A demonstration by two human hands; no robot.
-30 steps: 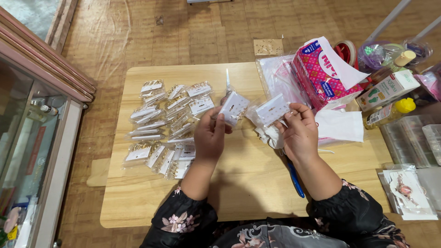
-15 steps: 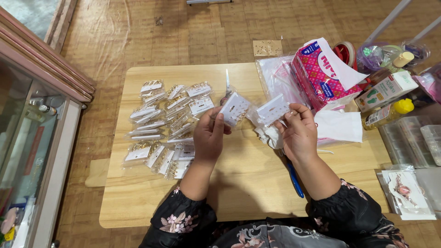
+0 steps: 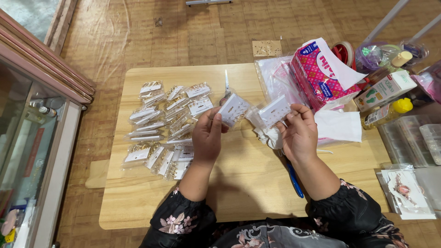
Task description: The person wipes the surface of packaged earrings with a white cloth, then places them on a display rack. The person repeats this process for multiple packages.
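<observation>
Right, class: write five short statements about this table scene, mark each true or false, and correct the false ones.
1. The left hand holds a white earring card. True.
2. The right hand is empty. False: it holds a second white card.
3. Small clear packets lie in rows on the table, on the left hand's side. True.
4. The scissors are in the right hand. False: they lie on the table beyond the left hand.
5. The pink tissue pack sits at the near edge of the table. False: it sits at the far right corner.
</observation>
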